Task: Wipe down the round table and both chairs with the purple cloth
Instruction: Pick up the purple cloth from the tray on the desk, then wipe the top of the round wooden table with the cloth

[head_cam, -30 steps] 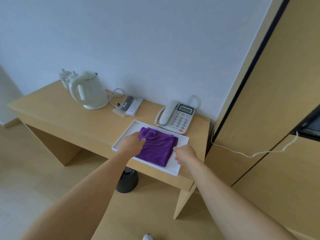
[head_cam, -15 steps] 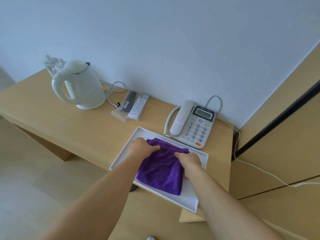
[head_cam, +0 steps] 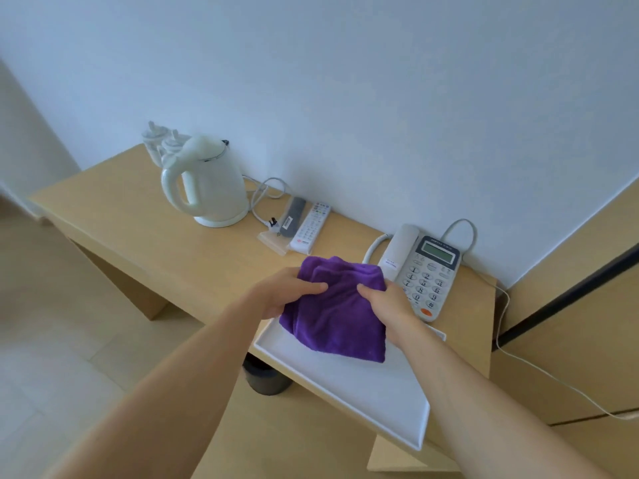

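Both hands grip the folded purple cloth just above the white tray on the counter: left hand fingers clamped on its left edge, right hand pinching its right. A telephone sits just behind.

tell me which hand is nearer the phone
Right. The right hand grips the purple cloth right beside the phone; the left hand grips the cloth's far side.
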A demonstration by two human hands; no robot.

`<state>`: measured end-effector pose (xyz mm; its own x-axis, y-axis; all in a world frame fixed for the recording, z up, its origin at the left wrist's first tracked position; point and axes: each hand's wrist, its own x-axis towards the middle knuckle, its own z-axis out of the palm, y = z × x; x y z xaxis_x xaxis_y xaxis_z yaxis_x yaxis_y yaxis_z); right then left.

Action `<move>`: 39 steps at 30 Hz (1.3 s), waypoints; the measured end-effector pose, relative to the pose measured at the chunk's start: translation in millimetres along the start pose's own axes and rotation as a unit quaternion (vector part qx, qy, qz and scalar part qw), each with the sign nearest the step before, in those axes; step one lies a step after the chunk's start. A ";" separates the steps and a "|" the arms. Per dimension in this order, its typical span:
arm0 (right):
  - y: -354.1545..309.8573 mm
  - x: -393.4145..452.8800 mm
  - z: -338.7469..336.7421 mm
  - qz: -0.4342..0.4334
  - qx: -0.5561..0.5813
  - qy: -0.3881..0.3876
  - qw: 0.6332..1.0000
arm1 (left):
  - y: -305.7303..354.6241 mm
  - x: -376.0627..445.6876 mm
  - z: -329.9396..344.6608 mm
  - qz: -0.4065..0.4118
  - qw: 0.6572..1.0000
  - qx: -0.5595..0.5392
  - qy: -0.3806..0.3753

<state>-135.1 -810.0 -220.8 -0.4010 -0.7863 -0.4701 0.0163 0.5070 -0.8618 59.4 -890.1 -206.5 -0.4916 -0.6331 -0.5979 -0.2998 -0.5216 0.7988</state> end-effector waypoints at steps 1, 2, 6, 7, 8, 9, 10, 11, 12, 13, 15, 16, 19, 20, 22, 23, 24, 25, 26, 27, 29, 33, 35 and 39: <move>-13.1 -3.2 5.6 -0.010 0.018 -0.030 0.999 | 1.7 -8.2 -10.7 0.019 1.000 -0.023 0.003; -27.6 -6.8 12.9 -0.018 0.033 -0.060 0.997 | 3.2 -17.3 -22.7 0.036 0.998 -0.046 0.008; -84.0 -24.2 59.0 -0.031 0.072 -0.163 0.983 | 1.5 -62.2 -76.5 0.093 0.983 -0.158 0.024; -96.9 -30.6 75.6 -0.028 0.082 -0.189 0.978 | -1.2 -75.1 -91.9 0.102 0.978 -0.180 0.026; -108.9 -38.1 93.2 -0.024 0.089 -0.215 0.972 | -4.5 -88.7 -107.6 0.107 0.974 -0.197 0.029; -120.3 -46.8 112.5 -0.021 0.090 -0.239 0.967 | -7.7 -102.8 -123.2 0.105 0.972 -0.209 0.031; -130.6 -55.9 132.9 -0.021 0.088 -0.264 0.960 | -10.9 -117.7 -138.5 0.097 0.970 -0.219 0.032; -139.8 -65.5 154.5 -0.024 0.083 -0.289 0.953 | -14.4 -133.2 -154.1 0.090 0.968 -0.231 0.033; -148.1 -75.3 177.4 -0.027 0.077 -0.312 0.947 | -17.9 -149.1 -170.1 0.090 0.964 -0.246 0.039; -155.0 -85.4 200.4 -0.029 0.069 -0.334 0.940 | -22.0 -165.2 -185.9 0.095 0.959 -0.265 0.047; -166.3 -105.9 250.0 -0.036 0.057 -0.377 0.924 | -32.8 -200.8 -219.9 0.105 0.946 -0.299 0.070; -170.6 -116.7 277.1 -0.040 0.049 -0.395 0.916 | -40.0 -220.5 -238.8 0.112 0.940 -0.311 0.088; -178.1 -150.9 363.6 -0.056 0.021 -0.433 0.899 | -66.5 -284.8 -301.3 0.119 0.926 -0.321 0.157; -178.4 -163.6 394.5 -0.063 0.007 -0.442 0.895 | -76.7 -308.0 -323.8 0.115 0.922 -0.318 0.190; -177.4 -191.9 459.2 -0.080 -0.022 -0.458 0.885 | -97.3 -355.2 -369.9 0.119 0.908 -0.301 0.265; -177.0 -206.7 491.5 -0.088 -0.032 -0.467 0.879 | -107.0 -378.5 -391.9 0.133 0.897 -0.297 0.299; -176.7 -222.3 523.2 -0.096 -0.038 -0.475 0.874 | -116.6 -401.9 -412.8 0.149 0.883 -0.296 0.332; -175.5 -237.7 553.5 -0.102 -0.045 -0.482 0.869 | -126.4 -424.5 -431.8 0.164 0.869 -0.293 0.363; -173.8 -252.5 582.1 -0.108 -0.050 -0.489 0.864 | -136.1 -445.8 -449.4 0.175 0.858 -0.279 0.394; -171.5 -266.2 609.1 -0.112 -0.054 -0.496 0.859 | -145.4 -464.9 -465.8 0.183 0.846 -0.256 0.429; -165.8 -290.6 661.3 -0.109 -0.062 -0.513 0.849 | -163.5 -499.2 -498.0 0.182 0.820 -0.188 0.509; -161.6 -325.2 757.5 -0.113 -0.076 -0.530 0.837 | -194.0 -548.1 -562.6 0.171 0.755 -0.031 0.632; -164.9 -334.1 802.9 -0.127 -0.091 -0.536 0.830 | -206.2 -564.0 -594.1 0.181 0.728 -0.002 0.662; -172.9 -346.6 900.7 -0.155 -0.119 -0.554 0.809 | -226.3 -588.7 -666.8 0.202 0.689 0.018 0.696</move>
<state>826.0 -943.2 -80.4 0.7180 -0.6552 -0.2348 -0.1576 0.1755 -0.9718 961.8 -780.7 -79.7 0.7112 -0.6713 0.2087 -0.4014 -0.1440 0.9045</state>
